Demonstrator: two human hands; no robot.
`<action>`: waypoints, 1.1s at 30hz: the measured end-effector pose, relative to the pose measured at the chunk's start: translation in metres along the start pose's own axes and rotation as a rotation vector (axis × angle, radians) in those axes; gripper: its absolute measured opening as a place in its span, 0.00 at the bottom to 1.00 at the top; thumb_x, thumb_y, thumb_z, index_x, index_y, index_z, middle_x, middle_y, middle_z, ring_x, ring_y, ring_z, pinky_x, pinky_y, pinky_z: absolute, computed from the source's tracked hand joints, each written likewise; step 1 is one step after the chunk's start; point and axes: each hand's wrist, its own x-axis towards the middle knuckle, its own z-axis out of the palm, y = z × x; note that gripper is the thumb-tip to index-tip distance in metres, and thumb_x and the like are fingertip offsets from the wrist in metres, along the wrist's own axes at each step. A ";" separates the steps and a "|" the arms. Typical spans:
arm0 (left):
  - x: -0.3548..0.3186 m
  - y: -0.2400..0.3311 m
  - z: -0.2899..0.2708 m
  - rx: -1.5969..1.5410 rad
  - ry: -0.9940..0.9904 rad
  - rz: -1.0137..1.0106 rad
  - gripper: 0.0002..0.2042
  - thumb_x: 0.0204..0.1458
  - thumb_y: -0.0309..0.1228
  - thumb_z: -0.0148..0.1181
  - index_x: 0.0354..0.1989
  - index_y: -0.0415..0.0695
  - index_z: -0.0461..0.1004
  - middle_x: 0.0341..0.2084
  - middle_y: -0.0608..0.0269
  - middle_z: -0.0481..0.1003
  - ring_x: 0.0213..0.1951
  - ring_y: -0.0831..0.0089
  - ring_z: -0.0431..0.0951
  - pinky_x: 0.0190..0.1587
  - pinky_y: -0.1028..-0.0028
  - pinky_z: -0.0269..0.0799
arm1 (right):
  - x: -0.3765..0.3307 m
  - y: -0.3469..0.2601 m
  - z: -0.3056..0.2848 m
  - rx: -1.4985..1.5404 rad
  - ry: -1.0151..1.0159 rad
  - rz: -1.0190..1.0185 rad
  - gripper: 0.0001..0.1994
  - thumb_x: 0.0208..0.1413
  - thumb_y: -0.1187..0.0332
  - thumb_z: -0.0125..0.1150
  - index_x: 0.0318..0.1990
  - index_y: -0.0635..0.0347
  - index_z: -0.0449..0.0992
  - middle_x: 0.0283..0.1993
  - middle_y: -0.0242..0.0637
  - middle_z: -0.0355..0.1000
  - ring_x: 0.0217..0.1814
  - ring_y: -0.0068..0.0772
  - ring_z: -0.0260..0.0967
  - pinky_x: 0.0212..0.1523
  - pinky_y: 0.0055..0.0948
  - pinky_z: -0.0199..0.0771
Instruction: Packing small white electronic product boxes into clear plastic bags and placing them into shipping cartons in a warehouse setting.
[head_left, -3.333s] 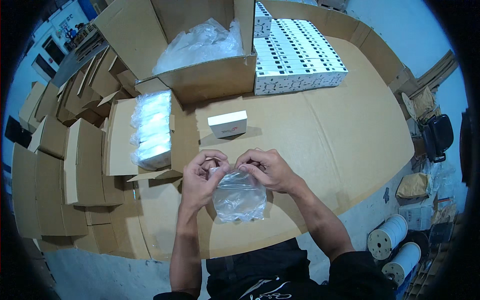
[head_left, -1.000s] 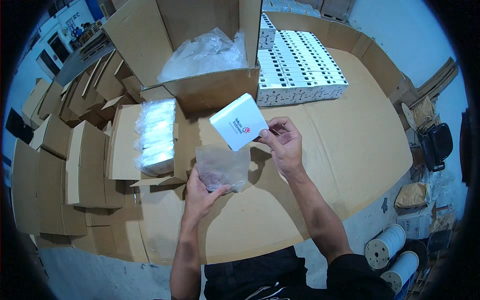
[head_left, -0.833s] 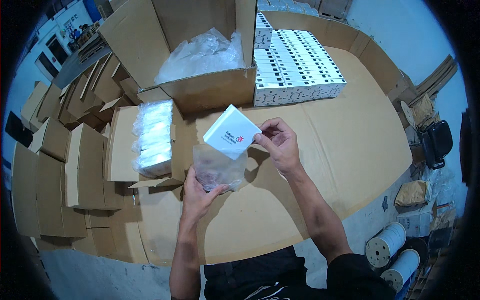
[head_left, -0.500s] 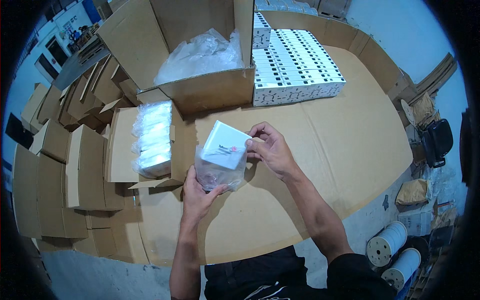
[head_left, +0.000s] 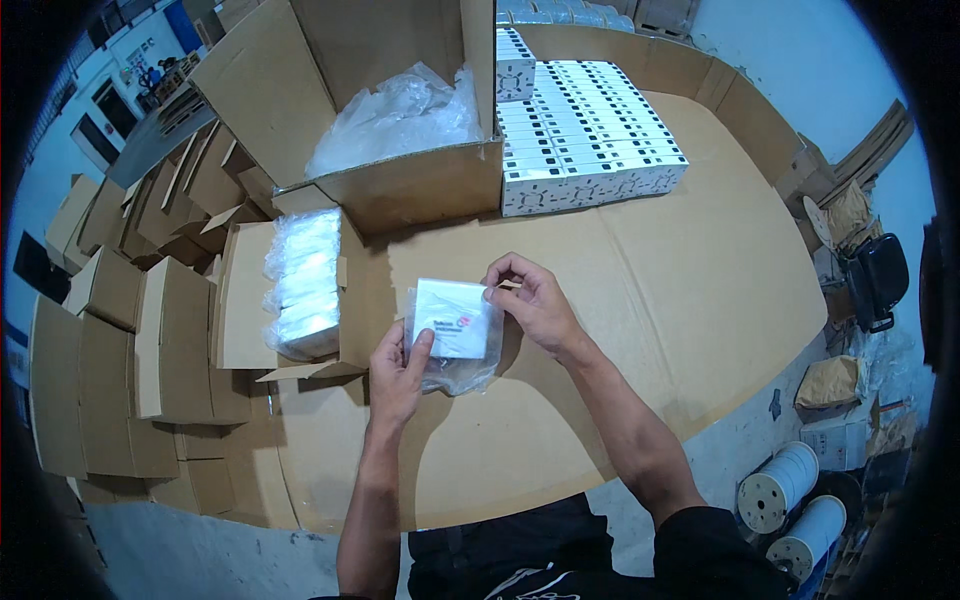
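Observation:
A flat white square box [head_left: 452, 310] sits partly inside a clear plastic bag [head_left: 455, 377] in front of me. My left hand [head_left: 400, 370] grips bag and box at their left side, its thumb across the box's face. At the upper right corner, the fingers of my right hand [head_left: 530, 300] are pinched on the box's edge or the bag's rim; I cannot tell which. To the left, an open carton [head_left: 357, 310] holds a row of plastic-wrapped white packs [head_left: 307, 285].
A large open cardboard box [head_left: 420, 190] with crumpled clear bags [head_left: 405, 115] stands behind. Rows of white patterned boxes [head_left: 590, 130] fill the table's back. Several cardboard cartons [head_left: 110, 380] crowd the left. Cable spools [head_left: 775, 485] lie on the floor at right.
The white box has gone deeper into the plastic bag and turned straighter. Both hands have shifted slightly, and my left thumb now lies over the box.

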 end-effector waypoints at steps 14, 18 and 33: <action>0.026 -0.005 0.013 -0.088 0.169 0.130 0.13 0.67 0.33 0.58 0.52 0.36 0.73 0.42 0.63 0.80 0.44 0.80 0.77 0.50 0.76 0.73 | -0.005 0.001 0.016 0.071 0.069 0.198 0.11 0.67 0.70 0.62 0.49 0.68 0.72 0.43 0.37 0.77 0.39 0.19 0.72 0.36 0.24 0.75; 0.032 -0.002 0.014 -0.029 0.175 0.142 0.16 0.69 0.35 0.56 0.56 0.35 0.74 0.46 0.61 0.80 0.47 0.79 0.77 0.52 0.75 0.73 | -0.004 0.007 0.019 0.235 0.166 0.195 0.09 0.67 0.72 0.61 0.48 0.66 0.72 0.40 0.34 0.77 0.37 0.18 0.72 0.35 0.23 0.74; 0.025 0.023 0.020 -0.281 0.170 0.394 0.20 0.71 0.39 0.49 0.54 0.31 0.76 0.53 0.51 0.78 0.56 0.68 0.75 0.62 0.68 0.69 | -0.005 -0.012 0.019 0.272 0.051 -0.209 0.05 0.65 0.76 0.60 0.46 0.61 0.75 0.59 0.46 0.76 0.50 0.22 0.73 0.51 0.22 0.73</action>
